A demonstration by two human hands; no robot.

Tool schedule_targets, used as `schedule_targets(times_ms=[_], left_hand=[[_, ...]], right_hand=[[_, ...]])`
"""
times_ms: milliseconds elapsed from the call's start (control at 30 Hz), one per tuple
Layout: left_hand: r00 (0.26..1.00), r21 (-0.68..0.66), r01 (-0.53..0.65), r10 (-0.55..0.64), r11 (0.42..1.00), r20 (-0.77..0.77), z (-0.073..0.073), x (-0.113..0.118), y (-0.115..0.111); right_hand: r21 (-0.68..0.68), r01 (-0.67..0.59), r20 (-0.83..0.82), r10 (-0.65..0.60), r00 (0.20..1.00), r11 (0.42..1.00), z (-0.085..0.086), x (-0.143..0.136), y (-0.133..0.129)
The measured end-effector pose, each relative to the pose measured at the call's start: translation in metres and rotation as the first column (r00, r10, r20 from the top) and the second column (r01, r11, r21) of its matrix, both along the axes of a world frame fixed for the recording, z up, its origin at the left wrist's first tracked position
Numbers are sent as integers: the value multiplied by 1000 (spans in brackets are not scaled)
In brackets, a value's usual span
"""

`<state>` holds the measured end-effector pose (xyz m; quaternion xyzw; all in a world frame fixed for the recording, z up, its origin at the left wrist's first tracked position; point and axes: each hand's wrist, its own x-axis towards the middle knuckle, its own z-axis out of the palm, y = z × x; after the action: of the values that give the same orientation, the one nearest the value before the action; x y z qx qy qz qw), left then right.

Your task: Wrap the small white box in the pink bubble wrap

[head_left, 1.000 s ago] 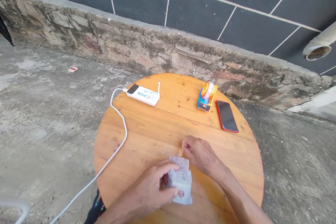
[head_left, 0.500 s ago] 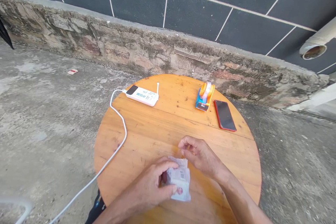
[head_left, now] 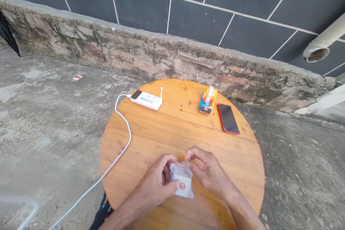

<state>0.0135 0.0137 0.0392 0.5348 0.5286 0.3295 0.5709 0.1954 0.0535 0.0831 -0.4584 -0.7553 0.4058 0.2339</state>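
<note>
Near the front of the round table, my left hand (head_left: 161, 176) grips a small white box in clear, crinkled plastic wrap (head_left: 183, 187), with the thumb on its near face and the fingers around its left side. A pinkish-red mark shows on the box close to that thumb. At the package's upper right corner, my right hand (head_left: 207, 169) is closed in a pinch, thumb and index fingertip together on the edge of the wrap. Exactly how much wrap sits between those fingertips is too small to make out.
On the round wooden table (head_left: 151, 133) lie a white power bank (head_left: 146, 100) with a white cable (head_left: 130, 129) running off to the left, an orange and blue tape dispenser (head_left: 207, 100), and a red-edged phone (head_left: 228, 118). Behind stands a stone-based wall (head_left: 151, 55) with a pipe (head_left: 318, 54).
My right hand has come to the package's top corner, where before it was just apart from it. The left hand has tilted the package and moved it slightly up and left.
</note>
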Motion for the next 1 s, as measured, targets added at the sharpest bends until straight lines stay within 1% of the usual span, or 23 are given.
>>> schedule_targets(times_ms=[200,333,400,500,633,767,867,1000], left_hand=[[999,16,-43,44,999,-16,-14,3,-2],[994,89,-77,83,993,-64,-18,5,1],[992,115,-82,92,990,-82,-18,6,2],[994,109,-76,84,991,-76,-15,6,4],[996,114,-62,69,992,-63,-10,5,3],[996,128,-70,77,989,-51,-8,5,1],[995,134,-79,86,988,-49,-8,5,2],[995,131,-83,89,988,-40,-5,4,3]], right_hand=[[47,-6,20,6,1000,999,-1,-3,-5],[98,-15,58,10,998,995,-2,-4,-8],[127,-23,93,12,996,992,-2,-4,-10],[189,-44,141,17,990,981,-1,-6,-14],[277,-94,168,48,985,956,-1,-8,-18],[335,-128,208,59,976,934,-4,-9,-21],[407,-173,282,56,958,897,-8,-8,-24],[550,-251,362,43,931,797,-16,-4,-30]])
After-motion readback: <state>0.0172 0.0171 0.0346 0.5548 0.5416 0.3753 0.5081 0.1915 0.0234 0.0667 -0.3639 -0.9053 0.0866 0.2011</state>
